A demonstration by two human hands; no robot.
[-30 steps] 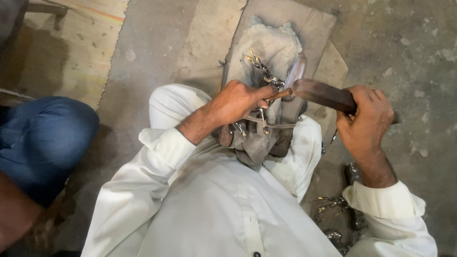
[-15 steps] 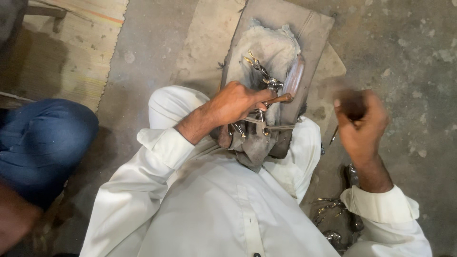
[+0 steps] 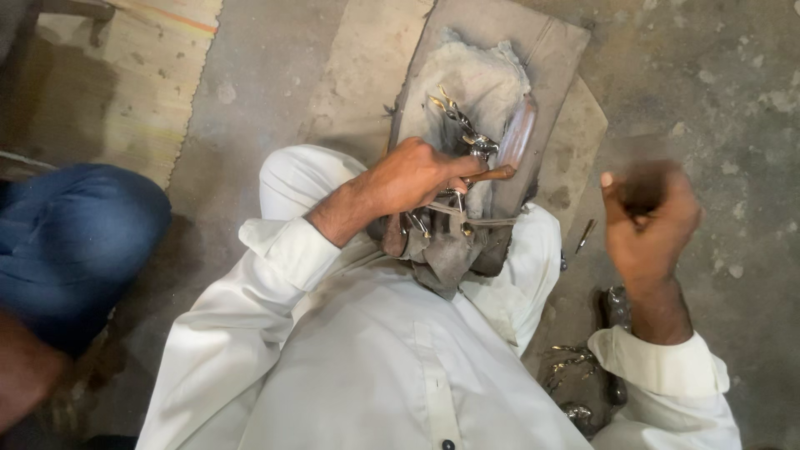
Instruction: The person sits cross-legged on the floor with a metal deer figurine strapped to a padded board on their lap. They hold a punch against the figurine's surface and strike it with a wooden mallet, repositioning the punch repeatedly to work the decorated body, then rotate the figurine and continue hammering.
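My left hand (image 3: 412, 177) is closed around a shiny scissor-like metal piece (image 3: 454, 117) and a thin brown-tipped rod (image 3: 496, 173). It presses them onto a grey cloth-covered block (image 3: 483, 75) between my knees. To the right, my right hand (image 3: 654, 229) is lifted and blurred, gripping a dark heavy tool (image 3: 642, 187) whose shape I cannot make out. That tool is well clear of the metal piece.
The block rests on a flat brown board (image 3: 554, 50) on the concrete floor. A pile of similar shiny metal pieces (image 3: 575, 367) lies by my right hip. Another person's blue-trousered knee (image 3: 75, 242) is at the left. A woven mat (image 3: 125, 92) lies top left.
The dark tool lay against the metal piece one second ago. My right hand has since swung it up and away to the right. My left hand has kept its grip.
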